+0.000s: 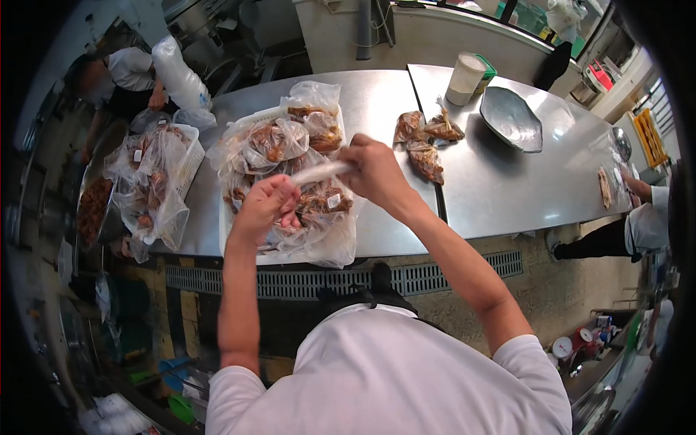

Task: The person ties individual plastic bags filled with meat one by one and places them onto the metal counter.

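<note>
My left hand (pixel 266 209) and my right hand (pixel 378 172) are both closed on a clear plastic bag (pixel 320 172), whose twisted length is stretched between them. Whether the bag has anything in it is hidden. Right below my hands, a white crate (pixel 290 257) holds several clear bags of brown food that looks like cooked meat (pixel 270 143). One bag (pixel 326 201) in it bears a white label. To the right of my right hand, a few tied bags of brown pieces (pixel 424 156) lie together on the steel table (pixel 377 101).
Left of my crate stands another white crate (pixel 190 163) of bagged food, near a tray of brown pieces (pixel 94 206). A co-worker (pixel 130 76) is there beside a plastic roll (pixel 177 72). Rightward are a tub (pixel 465 78), a metal pan (pixel 512 119) and another person (pixel 649 221).
</note>
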A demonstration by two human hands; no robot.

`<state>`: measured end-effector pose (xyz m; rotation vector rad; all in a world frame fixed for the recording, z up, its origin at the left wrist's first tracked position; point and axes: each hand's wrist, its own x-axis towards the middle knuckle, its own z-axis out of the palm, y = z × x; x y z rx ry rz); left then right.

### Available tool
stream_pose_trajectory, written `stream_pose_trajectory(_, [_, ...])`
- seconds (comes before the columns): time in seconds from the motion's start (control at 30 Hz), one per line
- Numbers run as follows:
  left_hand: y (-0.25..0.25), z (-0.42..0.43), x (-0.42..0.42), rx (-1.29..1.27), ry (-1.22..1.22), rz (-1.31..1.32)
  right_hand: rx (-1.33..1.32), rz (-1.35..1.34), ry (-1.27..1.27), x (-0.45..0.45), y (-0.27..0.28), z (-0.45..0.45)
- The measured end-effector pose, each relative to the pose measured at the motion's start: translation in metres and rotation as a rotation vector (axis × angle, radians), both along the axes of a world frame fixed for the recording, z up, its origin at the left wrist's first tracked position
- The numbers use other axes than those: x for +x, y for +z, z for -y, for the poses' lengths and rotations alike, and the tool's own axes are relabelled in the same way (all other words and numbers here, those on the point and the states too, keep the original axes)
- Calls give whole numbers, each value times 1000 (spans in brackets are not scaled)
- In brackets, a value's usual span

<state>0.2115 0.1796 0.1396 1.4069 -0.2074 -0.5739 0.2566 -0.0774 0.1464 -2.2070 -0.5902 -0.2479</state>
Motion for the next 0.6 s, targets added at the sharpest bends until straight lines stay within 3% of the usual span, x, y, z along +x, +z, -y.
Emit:
stream_pose_trajectory(0.07, [25,42,-29,-339,337,67,79,67,-45,4,12,-6])
stream_pose_trajectory(0.13, [22,86,-48,-478,119,165,647,-67,268,6,17,-11])
stream_pose_trajectory(0.17, [18,98,-52,-481,-11,156,929,-392,560,1,21,-13])
stream_pose_trajectory(0.2, [-6,97,-38,-483,-7,155,863,-474,695,0,20,-12])
stream_pose_trajectory(0.23, [-48,94,-13,-234,118,429,803,-539,709,-8,25,-11])
stream_pose_trajectory(0.33, [4,83,-10,-127,547,356,748,-581,683,-8,12,-13])
stream_pose_trajectory(0.4, [-24,38,29,-281,191,133,828,-472,473,-3,-4,-10])
stream_pose_trajectory(0.47, [-20,32,39,-330,174,237,819,-590,400,-3,-2,-3])
stream_pose_trajectory(0.53, [-8,30,43,-382,160,335,760,-485,579,-4,2,4])
stream_pose_trajectory(0.57, [-1,26,44,-282,3,488,760,-486,579,-1,6,11])
stream_pose_trajectory(0.6, [5,25,46,-177,-157,638,509,-381,759,4,16,19])
